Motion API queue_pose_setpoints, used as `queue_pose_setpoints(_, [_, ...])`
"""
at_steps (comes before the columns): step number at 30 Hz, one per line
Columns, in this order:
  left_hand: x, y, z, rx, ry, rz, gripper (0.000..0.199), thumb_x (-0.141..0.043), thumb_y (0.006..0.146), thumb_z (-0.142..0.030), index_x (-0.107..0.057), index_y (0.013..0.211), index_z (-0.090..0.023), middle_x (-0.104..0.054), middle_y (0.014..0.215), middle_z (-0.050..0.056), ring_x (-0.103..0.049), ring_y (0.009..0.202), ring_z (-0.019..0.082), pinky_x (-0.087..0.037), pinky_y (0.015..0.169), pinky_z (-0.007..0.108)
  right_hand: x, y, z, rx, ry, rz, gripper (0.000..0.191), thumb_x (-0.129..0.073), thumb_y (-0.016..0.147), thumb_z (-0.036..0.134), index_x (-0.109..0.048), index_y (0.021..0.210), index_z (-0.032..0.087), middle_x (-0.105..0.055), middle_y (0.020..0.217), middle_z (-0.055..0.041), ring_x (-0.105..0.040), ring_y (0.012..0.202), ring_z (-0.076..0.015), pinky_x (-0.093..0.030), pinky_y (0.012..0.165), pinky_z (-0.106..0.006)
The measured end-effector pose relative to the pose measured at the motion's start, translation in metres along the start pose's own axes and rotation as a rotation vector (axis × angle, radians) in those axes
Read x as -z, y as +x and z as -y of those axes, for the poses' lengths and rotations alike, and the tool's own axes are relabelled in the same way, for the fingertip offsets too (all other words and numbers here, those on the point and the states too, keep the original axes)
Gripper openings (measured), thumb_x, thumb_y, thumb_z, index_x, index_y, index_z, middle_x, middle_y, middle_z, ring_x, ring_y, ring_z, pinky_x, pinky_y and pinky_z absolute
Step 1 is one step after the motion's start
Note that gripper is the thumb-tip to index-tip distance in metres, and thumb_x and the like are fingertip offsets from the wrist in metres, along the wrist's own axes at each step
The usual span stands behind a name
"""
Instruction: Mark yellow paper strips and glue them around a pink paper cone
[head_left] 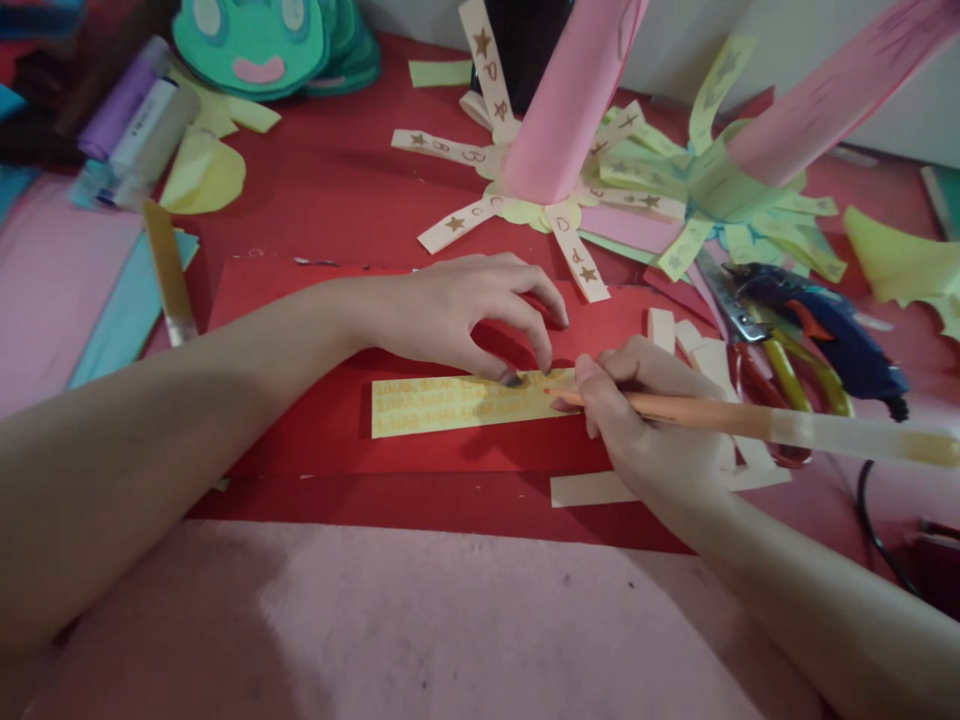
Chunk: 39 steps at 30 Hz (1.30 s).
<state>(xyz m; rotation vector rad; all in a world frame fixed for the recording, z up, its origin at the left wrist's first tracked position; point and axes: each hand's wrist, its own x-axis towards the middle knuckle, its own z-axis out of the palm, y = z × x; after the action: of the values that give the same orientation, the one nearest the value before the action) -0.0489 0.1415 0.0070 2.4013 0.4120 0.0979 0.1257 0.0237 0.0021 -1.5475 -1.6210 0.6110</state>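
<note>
A pale yellow paper strip point(420, 408) covered in rows of orange marks lies on a red sheet point(300, 430). My left hand point(472, 305) arches over it from the left, fingers spread and bent, with the thumb tip resting on the strip's upper edge. It holds nothing. In my right hand point(660, 420) is a long orange pen point(705, 412) with a pale rear end. Its orange tip is at the strip's right part, close to my left thumb. The strip's right end is hidden by my right hand.
Pink paper tubes point(562, 110) with lettered paper strips stand behind. To the right lie a blue glue gun point(832, 325), scissors point(787, 370) and cream strips point(592, 490). Green frog-face cutouts point(255, 45), markers point(139, 125) and a brown-handled brush-like tool point(166, 265) sit on the left.
</note>
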Motion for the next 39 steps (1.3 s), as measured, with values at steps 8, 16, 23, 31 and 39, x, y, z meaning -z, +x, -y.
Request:
queue_pose_setpoints(8, [-0.0003, -0.0001, 0.0011, -0.008, -0.027, -0.016, 0.020, -0.060, 0.074, -0.035, -0.067, 0.092, -0.035, -0.050, 0.125, -0.005, -0.040, 0.115, 0.021, -0.028, 0.098, 0.034, 0.0006, 0.0013, 0.0004, 0.038, -0.006, 0.011, 0.037, -0.055, 0.081, 0.022, -0.042, 0.047, 0.020, -0.040, 0.041, 0.0060, -0.036, 0.037, -0.0053, -0.030, 0.035, -0.021])
queue_pose_setpoints(16, [0.0002, -0.0013, 0.0013, -0.004, -0.032, -0.009, 0.021, -0.060, 0.074, -0.036, -0.067, 0.093, -0.038, -0.050, 0.125, -0.006, -0.039, 0.117, 0.022, -0.027, 0.100, 0.035, 0.0027, 0.0048, 0.0053, -0.027, 0.089, 0.014, 0.036, -0.054, 0.079, 0.016, -0.041, 0.047, 0.021, -0.041, 0.040, 0.0067, -0.044, 0.038, -0.0067, -0.039, 0.039, -0.020])
queue_pose_setpoints(23, [-0.0002, -0.0009, 0.0001, -0.009, -0.016, -0.015, 0.021, -0.059, 0.075, -0.033, -0.067, 0.093, -0.038, -0.049, 0.125, -0.006, -0.040, 0.115, 0.020, -0.027, 0.099, 0.034, 0.0016, 0.0054, 0.0027, 0.003, 0.112, 0.036, 0.033, -0.056, 0.079, 0.019, -0.044, 0.048, 0.020, -0.045, 0.041, 0.0066, -0.041, 0.035, -0.0053, -0.035, 0.037, -0.020])
queue_pose_setpoints(31, [-0.0001, -0.0005, 0.0006, -0.012, -0.008, -0.014, 0.020, -0.059, 0.074, -0.032, -0.067, 0.092, -0.036, -0.050, 0.125, -0.005, -0.041, 0.115, 0.021, -0.028, 0.099, 0.034, 0.0001, 0.0030, 0.0020, -0.004, 0.157, 0.039, 0.032, -0.056, 0.082, 0.026, -0.045, 0.051, 0.021, -0.045, 0.040, 0.0064, -0.047, 0.036, -0.0071, -0.037, 0.036, -0.020])
queue_pose_setpoints(39, [-0.0001, 0.0002, 0.0003, -0.012, -0.031, -0.023, 0.018, -0.061, 0.074, -0.032, -0.068, 0.090, -0.035, -0.052, 0.123, -0.005, -0.041, 0.115, 0.020, -0.028, 0.099, 0.034, 0.0015, 0.0008, 0.0019, -0.023, 0.180, 0.025, 0.035, -0.055, 0.083, 0.034, -0.041, 0.053, 0.022, -0.045, 0.042, 0.0055, -0.058, 0.044, -0.0109, -0.044, 0.041, -0.021])
